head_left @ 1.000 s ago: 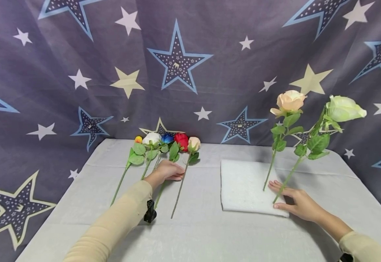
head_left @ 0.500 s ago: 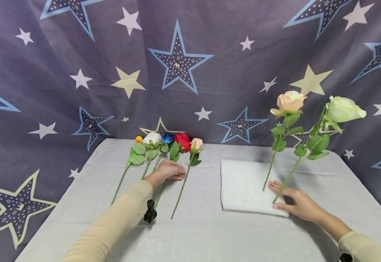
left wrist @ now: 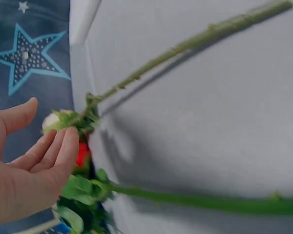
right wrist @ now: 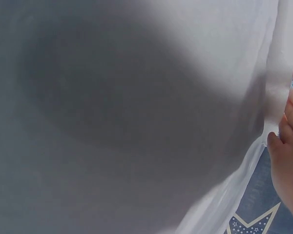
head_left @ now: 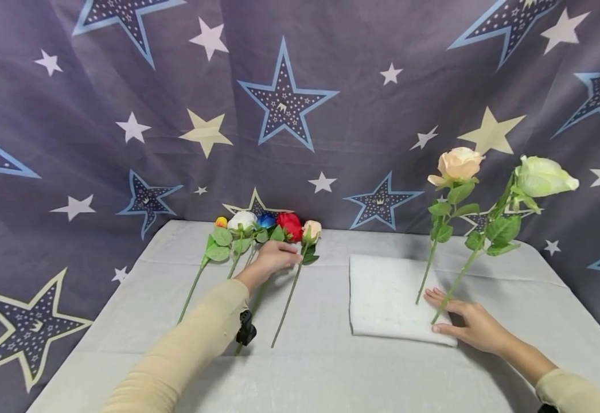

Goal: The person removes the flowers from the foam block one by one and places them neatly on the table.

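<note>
My left hand (head_left: 276, 256) reaches over the lying flowers, its fingertips by the upper stem of a pale peach rose (head_left: 311, 230). In the left wrist view the thumb and fingers of that hand (left wrist: 29, 180) are apart, near the rose's head (left wrist: 52, 121); contact is hard to tell. Beside it lies a red rose (head_left: 289, 226), its stem partly under my hand. My right hand (head_left: 475, 327) rests on the right edge of a thick white pad (head_left: 382, 298), fingers extended. A peach rose (head_left: 457, 165) and a pale green rose (head_left: 545, 176) stand in the pad, leaning right.
Left of the red rose lie a blue flower (head_left: 267, 221), a white rose (head_left: 242, 220) and an orange-yellow bud (head_left: 221, 222), heads toward the back. A grey cloth (head_left: 326, 367) covers the table. A star-patterned curtain (head_left: 279, 160) hangs behind.
The pale peach rose on the table has shifted and turned slightly right. My left hand has moved a little toward the flower heads and right. The right hand stays on the pad.
</note>
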The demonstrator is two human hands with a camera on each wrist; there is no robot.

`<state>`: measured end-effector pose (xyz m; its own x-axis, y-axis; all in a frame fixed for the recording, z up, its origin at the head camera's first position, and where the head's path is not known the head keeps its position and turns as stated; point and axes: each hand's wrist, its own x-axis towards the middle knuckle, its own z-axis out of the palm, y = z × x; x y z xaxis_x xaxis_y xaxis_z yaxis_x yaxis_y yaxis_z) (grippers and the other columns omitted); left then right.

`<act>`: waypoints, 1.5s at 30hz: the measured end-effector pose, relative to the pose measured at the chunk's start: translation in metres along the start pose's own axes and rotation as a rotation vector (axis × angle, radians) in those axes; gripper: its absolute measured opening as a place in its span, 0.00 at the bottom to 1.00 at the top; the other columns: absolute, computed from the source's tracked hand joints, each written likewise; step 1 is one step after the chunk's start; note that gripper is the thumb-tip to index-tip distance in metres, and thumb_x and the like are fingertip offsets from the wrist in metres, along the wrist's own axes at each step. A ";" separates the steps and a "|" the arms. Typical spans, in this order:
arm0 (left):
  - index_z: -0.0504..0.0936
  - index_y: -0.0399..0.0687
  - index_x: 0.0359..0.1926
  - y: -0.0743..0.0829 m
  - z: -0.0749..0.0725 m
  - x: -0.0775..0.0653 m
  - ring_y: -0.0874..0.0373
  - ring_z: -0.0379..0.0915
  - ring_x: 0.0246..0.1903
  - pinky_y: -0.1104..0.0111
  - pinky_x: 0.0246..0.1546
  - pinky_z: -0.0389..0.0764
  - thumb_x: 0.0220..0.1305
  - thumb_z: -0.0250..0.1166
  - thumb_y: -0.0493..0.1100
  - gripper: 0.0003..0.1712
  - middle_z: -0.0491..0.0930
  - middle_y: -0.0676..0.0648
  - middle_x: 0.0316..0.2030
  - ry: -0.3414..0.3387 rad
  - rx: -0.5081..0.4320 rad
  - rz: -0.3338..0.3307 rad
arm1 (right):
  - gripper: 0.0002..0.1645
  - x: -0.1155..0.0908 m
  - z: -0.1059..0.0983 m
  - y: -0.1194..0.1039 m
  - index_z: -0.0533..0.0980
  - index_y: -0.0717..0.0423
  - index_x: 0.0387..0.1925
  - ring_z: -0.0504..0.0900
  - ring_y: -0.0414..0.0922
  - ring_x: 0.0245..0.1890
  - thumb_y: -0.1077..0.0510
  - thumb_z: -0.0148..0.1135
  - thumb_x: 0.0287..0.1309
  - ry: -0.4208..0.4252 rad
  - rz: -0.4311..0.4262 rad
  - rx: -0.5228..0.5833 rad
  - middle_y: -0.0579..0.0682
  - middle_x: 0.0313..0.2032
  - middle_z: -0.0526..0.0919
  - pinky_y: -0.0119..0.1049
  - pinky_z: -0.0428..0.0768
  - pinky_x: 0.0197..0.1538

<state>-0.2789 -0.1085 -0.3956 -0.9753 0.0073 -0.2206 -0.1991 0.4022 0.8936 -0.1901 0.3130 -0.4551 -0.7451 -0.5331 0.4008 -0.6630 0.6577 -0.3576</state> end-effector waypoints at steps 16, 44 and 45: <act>0.82 0.40 0.43 0.055 0.065 0.009 0.54 0.79 0.42 0.71 0.43 0.80 0.51 0.68 0.38 0.16 0.83 0.43 0.40 -0.017 -0.080 0.169 | 0.35 -0.004 0.002 0.001 0.74 0.53 0.54 0.59 0.25 0.58 0.50 0.71 0.40 0.002 0.008 -0.023 0.59 0.53 0.75 0.08 0.49 0.60; 0.82 0.45 0.45 0.101 0.177 0.007 0.61 0.79 0.40 0.78 0.42 0.77 0.51 0.69 0.41 0.18 0.84 0.48 0.39 -0.222 -0.294 0.255 | 0.37 0.003 -0.004 0.000 0.74 0.54 0.55 0.58 0.24 0.59 0.51 0.72 0.39 -0.002 -0.014 -0.016 0.61 0.53 0.75 0.09 0.49 0.61; 0.82 0.45 0.45 0.100 0.179 0.006 0.61 0.79 0.39 0.78 0.41 0.77 0.51 0.69 0.41 0.18 0.84 0.48 0.38 -0.223 -0.292 0.252 | 0.37 0.003 -0.003 0.000 0.74 0.54 0.55 0.58 0.24 0.59 0.51 0.72 0.39 -0.003 -0.014 -0.012 0.61 0.53 0.75 0.09 0.49 0.61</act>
<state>-0.2874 0.0960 -0.3774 -0.9587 0.2826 -0.0322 -0.0077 0.0874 0.9961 -0.1919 0.3127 -0.4514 -0.7357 -0.5440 0.4035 -0.6727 0.6562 -0.3418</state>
